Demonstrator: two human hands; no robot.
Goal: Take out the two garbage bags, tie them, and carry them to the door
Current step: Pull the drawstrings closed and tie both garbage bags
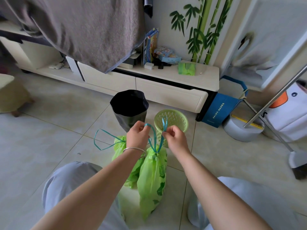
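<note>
Left hand (137, 136) and right hand (174, 138) each grip thin teal drawstring (155, 140) above crinkled green bag (152, 178).

The left forearm (116, 165) hides much of the rear green bag (118, 150).

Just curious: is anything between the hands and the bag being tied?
Nothing visible. The left hand and right hand each already pinch a teal drawstring loop of the nearer green garbage bag.

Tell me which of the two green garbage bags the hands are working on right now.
The nearer garbage bag, in front: left hand and right hand each pinch one of its blue drawstring loops. The other bag lies behind it, its drawstring untouched.
</note>
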